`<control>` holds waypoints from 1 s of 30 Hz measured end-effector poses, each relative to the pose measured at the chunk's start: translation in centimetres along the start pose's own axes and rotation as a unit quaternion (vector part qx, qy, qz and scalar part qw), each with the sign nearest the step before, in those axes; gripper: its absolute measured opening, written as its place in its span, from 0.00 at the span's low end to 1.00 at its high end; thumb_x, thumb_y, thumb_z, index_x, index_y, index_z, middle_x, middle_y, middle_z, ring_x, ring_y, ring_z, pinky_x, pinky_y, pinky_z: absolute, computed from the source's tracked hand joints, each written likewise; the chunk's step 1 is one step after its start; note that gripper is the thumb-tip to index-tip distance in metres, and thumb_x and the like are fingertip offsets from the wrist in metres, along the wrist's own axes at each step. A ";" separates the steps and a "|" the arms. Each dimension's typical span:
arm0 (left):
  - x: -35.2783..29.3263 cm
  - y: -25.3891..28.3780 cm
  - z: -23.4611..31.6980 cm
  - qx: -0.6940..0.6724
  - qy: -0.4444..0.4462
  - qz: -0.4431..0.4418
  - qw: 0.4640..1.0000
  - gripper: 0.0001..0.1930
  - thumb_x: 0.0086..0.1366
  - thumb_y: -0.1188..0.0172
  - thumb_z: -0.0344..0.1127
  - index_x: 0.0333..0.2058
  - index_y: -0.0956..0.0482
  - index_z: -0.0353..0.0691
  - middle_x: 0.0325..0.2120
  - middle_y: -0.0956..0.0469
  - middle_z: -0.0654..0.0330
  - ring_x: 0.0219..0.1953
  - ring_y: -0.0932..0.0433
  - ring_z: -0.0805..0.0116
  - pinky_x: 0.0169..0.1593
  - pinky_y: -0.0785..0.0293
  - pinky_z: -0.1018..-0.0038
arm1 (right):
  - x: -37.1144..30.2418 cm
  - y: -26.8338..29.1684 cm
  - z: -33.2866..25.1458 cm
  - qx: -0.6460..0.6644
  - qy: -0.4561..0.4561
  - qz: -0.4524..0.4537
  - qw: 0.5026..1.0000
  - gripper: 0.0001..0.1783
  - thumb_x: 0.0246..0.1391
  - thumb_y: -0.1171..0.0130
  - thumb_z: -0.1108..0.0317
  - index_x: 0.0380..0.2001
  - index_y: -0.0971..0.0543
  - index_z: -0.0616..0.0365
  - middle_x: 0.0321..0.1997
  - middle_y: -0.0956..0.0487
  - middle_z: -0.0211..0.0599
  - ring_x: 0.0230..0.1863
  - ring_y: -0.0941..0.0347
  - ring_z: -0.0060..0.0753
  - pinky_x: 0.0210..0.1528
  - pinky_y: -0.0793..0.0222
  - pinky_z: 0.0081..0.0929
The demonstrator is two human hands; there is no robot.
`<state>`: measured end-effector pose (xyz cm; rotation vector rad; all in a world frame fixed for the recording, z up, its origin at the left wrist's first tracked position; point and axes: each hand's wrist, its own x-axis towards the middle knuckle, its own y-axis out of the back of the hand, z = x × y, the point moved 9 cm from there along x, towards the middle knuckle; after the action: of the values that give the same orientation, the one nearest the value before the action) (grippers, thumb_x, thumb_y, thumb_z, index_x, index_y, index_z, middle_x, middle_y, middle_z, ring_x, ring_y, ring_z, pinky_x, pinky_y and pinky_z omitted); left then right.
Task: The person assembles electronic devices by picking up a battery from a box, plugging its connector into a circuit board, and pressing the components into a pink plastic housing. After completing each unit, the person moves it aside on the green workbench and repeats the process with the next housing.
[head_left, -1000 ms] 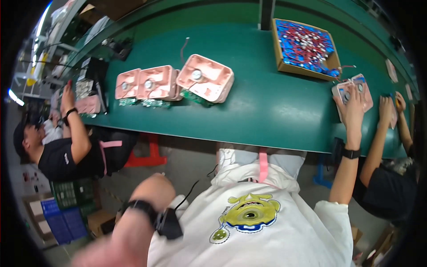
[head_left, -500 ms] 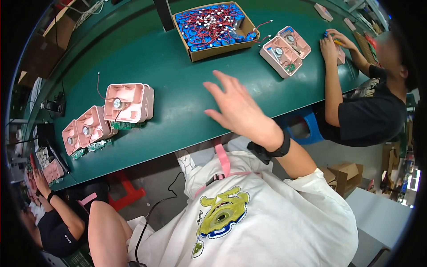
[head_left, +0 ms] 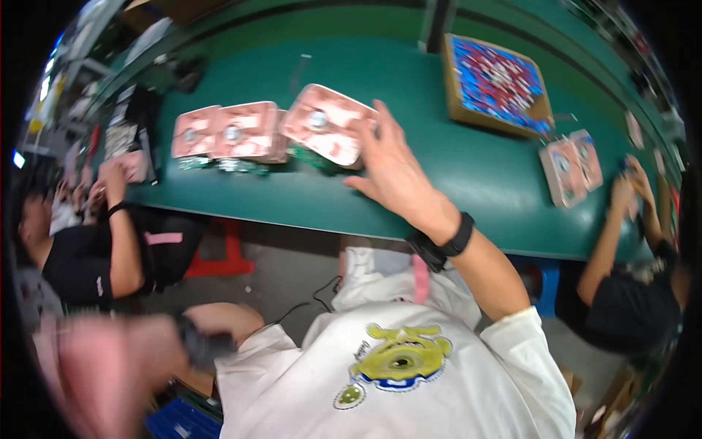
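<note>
My right hand [head_left: 391, 164] reaches over the green table, fingers stretched and thumb apart. Its fingertips overlap the right edge of an open pink plastic housing [head_left: 301, 124]; whether they press on it I cannot tell. Inside that housing sits a round silver part [head_left: 317, 119], with a green circuit board [head_left: 322, 159] below its near edge. Two similar pink housings [head_left: 252, 117] [head_left: 181, 139] stand in a row to its left. At the lower left my left hand [head_left: 102, 373] is smeared by motion, with a pink blur about it; its fingers and anything in them cannot be made out.
A cardboard box [head_left: 457, 110] of blue cells with red wires stands at the back right. An open pink housing [head_left: 561, 175] lies near a co-worker's hands [head_left: 630, 190] on the right. Another co-worker's hand [head_left: 113, 179] is at the left. A red stool [head_left: 223, 260] stands below the table edge.
The view has swung left. My right hand has gone from above bare table to the nearest pink housing's right edge. My left hand has come into view, blurred, at the lower left.
</note>
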<state>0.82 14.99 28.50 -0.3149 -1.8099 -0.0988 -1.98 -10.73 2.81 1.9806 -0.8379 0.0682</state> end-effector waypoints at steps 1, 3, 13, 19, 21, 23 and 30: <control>-3.1 3.8 -5.6 0.167 0.055 -0.100 0.979 0.12 0.70 0.38 0.37 0.48 0.18 0.39 0.40 0.15 0.60 0.42 0.16 0.66 0.50 0.19 0.70 | 0.1 -0.2 0.3 0.003 -0.009 0.011 1.000 0.49 0.41 0.19 0.73 0.65 0.36 0.55 0.73 0.44 0.73 0.67 0.36 0.80 0.67 0.29 0.57; -14.6 8.7 -22.3 0.213 0.285 -0.215 0.909 0.15 0.71 0.38 0.34 0.53 0.18 0.34 0.46 0.17 0.55 0.48 0.19 0.62 0.57 0.23 0.69 | 0.7 -0.9 0.7 0.027 -0.010 0.002 1.000 0.48 0.41 0.19 0.73 0.64 0.36 0.56 0.72 0.42 0.71 0.67 0.36 0.79 0.67 0.29 0.58; -40.0 7.3 -31.9 -0.059 0.806 -0.295 0.511 0.29 0.69 0.30 0.43 0.62 0.26 0.34 0.47 0.17 0.60 0.43 0.17 0.72 0.44 0.21 0.75 | 1.2 -1.8 2.0 0.018 -0.033 0.013 0.999 0.47 0.36 0.20 0.75 0.61 0.35 0.57 0.63 0.35 0.62 0.61 0.32 0.72 0.62 0.26 0.54; -39.1 5.4 -30.2 -0.076 0.796 -0.301 0.519 0.25 0.70 0.31 0.40 0.60 0.26 0.35 0.46 0.16 0.61 0.41 0.16 0.73 0.42 0.19 0.74 | 0.9 -0.3 1.4 0.016 -0.052 0.022 0.998 0.47 0.35 0.21 0.76 0.60 0.35 0.57 0.61 0.33 0.61 0.61 0.32 0.70 0.63 0.27 0.54; -38.0 5.2 -29.6 -0.072 0.794 -0.291 0.529 0.26 0.69 0.31 0.40 0.61 0.26 0.36 0.45 0.17 0.62 0.41 0.16 0.74 0.41 0.19 0.75 | 0.3 0.5 0.6 0.036 -0.048 0.059 0.996 0.47 0.36 0.21 0.75 0.60 0.35 0.57 0.60 0.33 0.61 0.61 0.33 0.71 0.63 0.28 0.55; -37.3 4.8 -29.1 -0.083 0.793 -0.290 0.530 0.26 0.69 0.31 0.40 0.61 0.26 0.36 0.45 0.17 0.62 0.41 0.16 0.74 0.41 0.20 0.75 | -0.7 1.6 -0.4 0.016 -0.054 0.072 0.996 0.47 0.36 0.21 0.75 0.60 0.35 0.57 0.60 0.33 0.61 0.62 0.33 0.71 0.63 0.28 0.56; -34.8 3.0 -28.5 -0.114 0.781 -0.307 0.532 0.28 0.68 0.31 0.44 0.62 0.26 0.39 0.43 0.17 0.64 0.40 0.17 0.76 0.40 0.20 0.75 | -6.0 7.0 -5.2 -0.077 -0.089 0.123 0.985 0.47 0.36 0.21 0.75 0.59 0.36 0.57 0.60 0.34 0.60 0.61 0.33 0.71 0.61 0.27 0.56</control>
<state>36.24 5.60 2.22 0.2730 0.0408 -0.8342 -9.18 -5.61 8.64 1.7492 -1.1674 -0.0300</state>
